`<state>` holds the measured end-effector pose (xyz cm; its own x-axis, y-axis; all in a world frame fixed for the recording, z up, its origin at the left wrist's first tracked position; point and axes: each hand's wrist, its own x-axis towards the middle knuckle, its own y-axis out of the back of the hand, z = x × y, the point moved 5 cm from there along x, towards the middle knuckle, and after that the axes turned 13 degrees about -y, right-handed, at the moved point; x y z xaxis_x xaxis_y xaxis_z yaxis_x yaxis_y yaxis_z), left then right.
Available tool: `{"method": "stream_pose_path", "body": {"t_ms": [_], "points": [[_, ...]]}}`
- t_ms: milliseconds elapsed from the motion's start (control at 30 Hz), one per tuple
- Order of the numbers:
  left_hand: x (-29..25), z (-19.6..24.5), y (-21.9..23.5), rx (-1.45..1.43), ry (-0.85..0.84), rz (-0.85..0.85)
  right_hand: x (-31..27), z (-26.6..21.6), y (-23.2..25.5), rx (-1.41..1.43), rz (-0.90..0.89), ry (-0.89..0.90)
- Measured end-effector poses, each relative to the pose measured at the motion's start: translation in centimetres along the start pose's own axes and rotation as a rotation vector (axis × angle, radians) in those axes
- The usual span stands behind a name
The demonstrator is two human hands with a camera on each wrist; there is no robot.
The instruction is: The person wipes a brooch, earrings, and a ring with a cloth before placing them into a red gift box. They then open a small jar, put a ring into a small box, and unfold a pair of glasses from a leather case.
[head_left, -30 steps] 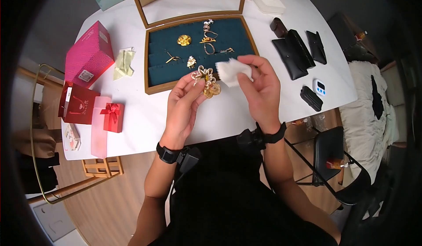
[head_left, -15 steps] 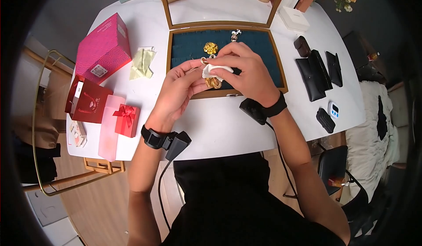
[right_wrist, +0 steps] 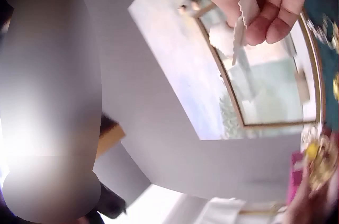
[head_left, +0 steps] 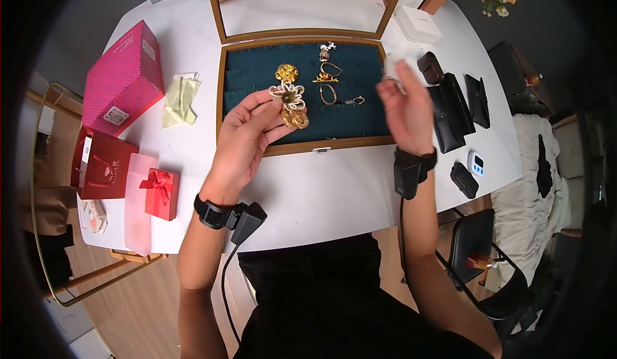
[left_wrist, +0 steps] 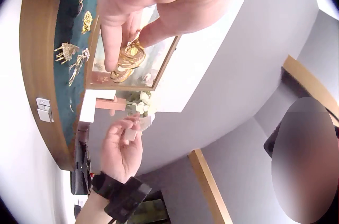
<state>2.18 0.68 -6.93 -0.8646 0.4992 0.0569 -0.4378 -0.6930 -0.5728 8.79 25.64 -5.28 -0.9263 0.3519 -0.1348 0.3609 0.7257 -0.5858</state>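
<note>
My left hand (head_left: 243, 133) pinches a gold piece of jewelry (head_left: 292, 102) between thumb and fingers. An open-petalled flower with a dark centre tops it, and gold loops show below. In the left wrist view the gold loops (left_wrist: 128, 61) hang at the fingertips. To the right, my raised right hand (head_left: 411, 115) pinches a small white cloth (head_left: 391, 69), apart from the jewelry. The cloth's zigzag edge (right_wrist: 239, 33) shows in the right wrist view. Beneath the left hand stands a wooden display case (head_left: 283, 148) with a dark green lining, its glass lid raised.
Inside the case lie a gold flower ornament (head_left: 286, 72), a bracelet (head_left: 328, 94) and other jewelry. Left stand a pink box (head_left: 122, 79), a red bag (head_left: 106, 166), a red gift box (head_left: 162, 195) and a pale green cloth (head_left: 181, 102). Black pouches (head_left: 450, 118) lie right.
The white cloth was against the jewelry half a second ago; my right hand has since drawn it away to the right. My left hand keeps hold of the jewelry. The head view has shifted.
</note>
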Motion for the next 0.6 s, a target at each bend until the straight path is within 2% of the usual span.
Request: {"method": "stream_pose_path", "body": {"t_ms": [33,133,167,267,300,400,433,500,567,600], "points": [[0.0,-0.2,0.5,-0.014,-0.006,0.018,-0.3,-1.4,0.7,-0.066,0.028,0.074],[-0.2,0.0,0.3,0.036,0.004,0.063,-1.6,-2.7,0.6,-0.137,0.026,0.085],[-0.1,-0.1,0.3,0.044,0.010,0.075,-2.0,-2.8,0.5,-0.172,0.086,0.081],[0.1,-0.3,0.5,0.012,0.001,0.051,-1.7,-2.9,1.7,-0.511,0.117,0.084],[0.1,-0.1,0.6,0.013,0.003,0.051,-1.7,-3.2,1.8,-0.511,0.118,0.086],[0.2,0.1,1.1,0.010,-0.011,0.060,-1.5,-4.8,3.5,-0.995,0.246,0.120],[0.2,0.1,1.1,0.007,-0.007,0.055,-1.0,-5.5,4.6,-0.997,0.253,0.120],[0.1,0.6,1.4,-0.016,-0.042,0.085,-1.2,-8.1,5.4,-1.243,0.369,0.477],[0.1,0.9,1.3,-0.041,-0.046,0.111,-0.7,-9.3,6.8,-1.132,0.465,0.300],[0.1,1.2,1.2,-0.038,-0.051,0.093,-0.4,-9.5,7.2,-1.150,0.469,0.310]]}}
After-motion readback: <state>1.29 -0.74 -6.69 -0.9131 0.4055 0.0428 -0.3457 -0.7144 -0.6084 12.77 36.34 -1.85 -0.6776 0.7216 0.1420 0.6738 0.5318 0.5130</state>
